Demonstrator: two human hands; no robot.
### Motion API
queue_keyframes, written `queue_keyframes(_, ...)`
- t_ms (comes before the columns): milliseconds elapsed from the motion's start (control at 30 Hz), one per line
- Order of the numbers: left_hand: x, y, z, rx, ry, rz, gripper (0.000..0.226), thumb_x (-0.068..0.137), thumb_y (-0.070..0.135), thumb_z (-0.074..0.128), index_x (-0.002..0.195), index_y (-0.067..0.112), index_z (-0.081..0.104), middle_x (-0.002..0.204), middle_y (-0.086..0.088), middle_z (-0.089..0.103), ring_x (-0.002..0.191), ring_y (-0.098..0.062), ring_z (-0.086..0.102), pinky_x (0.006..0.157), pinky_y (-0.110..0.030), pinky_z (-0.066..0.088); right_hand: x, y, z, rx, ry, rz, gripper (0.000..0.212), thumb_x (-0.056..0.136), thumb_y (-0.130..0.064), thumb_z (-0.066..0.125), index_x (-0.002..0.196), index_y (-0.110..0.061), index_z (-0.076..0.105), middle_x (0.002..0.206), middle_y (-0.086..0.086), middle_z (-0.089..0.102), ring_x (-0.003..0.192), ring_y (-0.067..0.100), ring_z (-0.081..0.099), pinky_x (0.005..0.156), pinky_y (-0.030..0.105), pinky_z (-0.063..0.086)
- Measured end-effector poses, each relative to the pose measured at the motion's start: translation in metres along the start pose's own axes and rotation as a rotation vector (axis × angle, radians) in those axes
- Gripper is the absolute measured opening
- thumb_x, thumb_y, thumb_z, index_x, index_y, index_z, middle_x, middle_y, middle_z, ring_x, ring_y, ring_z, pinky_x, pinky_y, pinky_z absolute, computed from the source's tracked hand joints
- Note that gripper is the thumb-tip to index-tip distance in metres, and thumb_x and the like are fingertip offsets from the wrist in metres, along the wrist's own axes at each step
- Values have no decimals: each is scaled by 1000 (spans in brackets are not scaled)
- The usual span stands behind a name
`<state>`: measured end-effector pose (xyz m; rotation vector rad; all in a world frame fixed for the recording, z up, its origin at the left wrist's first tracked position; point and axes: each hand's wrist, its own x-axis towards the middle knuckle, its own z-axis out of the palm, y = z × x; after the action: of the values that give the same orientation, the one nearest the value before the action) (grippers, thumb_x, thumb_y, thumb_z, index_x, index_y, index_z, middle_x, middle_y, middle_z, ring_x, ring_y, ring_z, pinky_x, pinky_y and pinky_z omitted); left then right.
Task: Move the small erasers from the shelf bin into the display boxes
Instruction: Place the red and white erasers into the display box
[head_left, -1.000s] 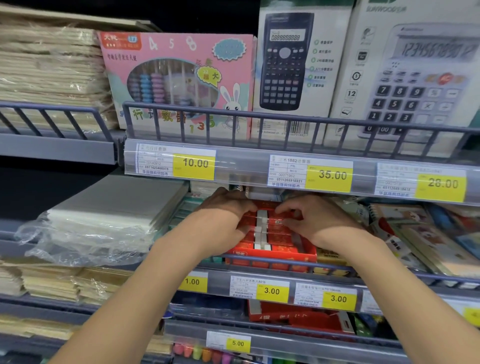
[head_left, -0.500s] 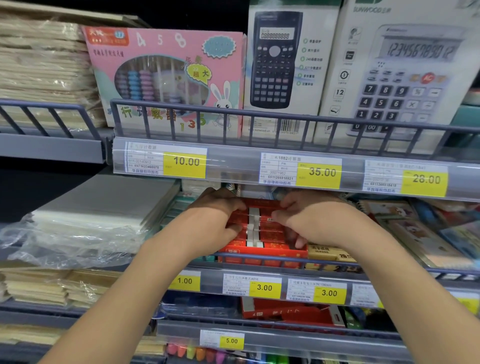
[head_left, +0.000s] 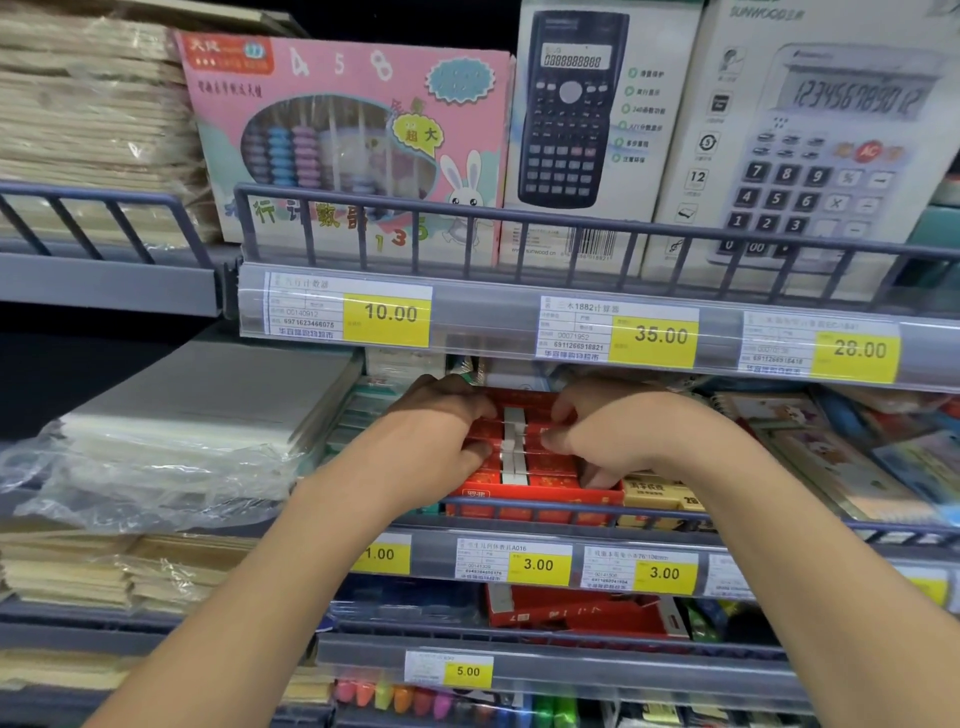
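A grey metal shop shelf (head_left: 519, 558) with yellow price tags crosses the middle of the frame, its low front rail keeping stock from sliding off. Behind that rail, at centre, sits a red cardboard display box (head_left: 535, 491), packed with rows of small red-sleeved erasers (head_left: 540, 460) whose white ends line up down the middle. The left hand (head_left: 436, 431) curls over the box's left side and the right hand (head_left: 618, 431) over its right, fingers bent onto the erasers, probably squeezing the rows inward so they sit tight; whether either hand pinches a single eraser is unclear.
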<state>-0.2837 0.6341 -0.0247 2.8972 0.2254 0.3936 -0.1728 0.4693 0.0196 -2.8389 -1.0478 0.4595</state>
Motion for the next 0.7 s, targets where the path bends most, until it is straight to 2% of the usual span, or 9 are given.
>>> queue_keyframes(133, 1, 1, -2, 1, -13, -2, 44, 102, 38, 60, 145, 30, 55, 146, 0, 52, 133, -23, 42, 108, -30, 37, 5, -4, 1, 7, 11, 58, 33, 102, -36, 46, 81, -13, 54, 80, 1, 60, 102, 32, 68, 76, 37, 53)
queue_keyframes(167, 1, 1, -3, 2, -13, -2, 45, 102, 38, 60, 145, 30, 55, 147, 0, 52, 134, -23, 42, 108, -30, 37, 8, -6, 2, 55, -1, 67, 29, 103, -32, 45, 83, -13, 55, 81, 2, 59, 102, 33, 69, 76, 36, 53)
queue_keyframes(233, 1, 1, -3, -1, -11, -3, 44, 101, 38, 60, 145, 30, 55, 147, 0, 52, 134, -23, 42, 108, -30, 38, 13, -9, 1, 174, -24, 80, 21, 104, -26, 43, 106, -11, 58, 96, 6, 65, 94, 30, 74, 79, 36, 60)
queue_keyframes(300, 1, 1, -3, 3, -10, -2, 44, 101, 38, 60, 144, 29, 56, 147, 0, 52, 133, -24, 42, 108, -31, 38, 15, -9, 1, 262, -4, 101, 23, 103, -25, 42, 121, -13, 51, 97, 7, 64, 78, 26, 76, 71, 35, 64)
queue_keyframes(367, 2, 1, -2, 3, -4, -3, 43, 102, 37, 60, 144, 28, 57, 147, -1, 52, 134, -24, 42, 109, -32, 39, 15, -8, 2, 289, 14, 102, 23, 102, -24, 42, 123, -15, 47, 90, 6, 60, 71, 25, 76, 64, 33, 64)
queue_keyframes(467, 3, 0, 1, -16, 12, -4, 40, 102, 35, 60, 141, 28, 58, 145, 0, 53, 134, -24, 42, 109, -32, 38, 14, -4, 5, 330, 26, 99, 33, 103, -22, 41, 133, -12, 46, 103, 11, 64, 74, 26, 77, 76, 41, 64)
queue_keyframes(533, 4, 0, 2, -10, 16, -4, 40, 101, 36, 60, 140, 28, 59, 144, 0, 53, 133, -24, 42, 108, -32, 38, 12, -4, 4, 331, 22, 93, 35, 103, -22, 41, 136, -13, 45, 105, 13, 66, 75, 26, 77, 79, 43, 63)
queue_keyframes(633, 4, 1, 1, -6, 11, 1, 40, 101, 36, 60, 140, 29, 59, 142, 0, 54, 131, -24, 43, 106, -32, 39, 9, -9, 2, 214, 32, 75, 36, 102, -23, 40, 135, -12, 47, 90, 5, 66, 66, 19, 76, 78, 39, 63)
queue_keyframes(700, 2, 1, 0, -24, 22, 5, 40, 100, 37, 60, 140, 30, 59, 142, 0, 55, 131, -23, 45, 106, -31, 39, 6, -12, 2, 121, 51, 63, 36, 101, -24, 39, 130, -9, 52, 91, 4, 65, 68, 19, 76, 79, 34, 61)
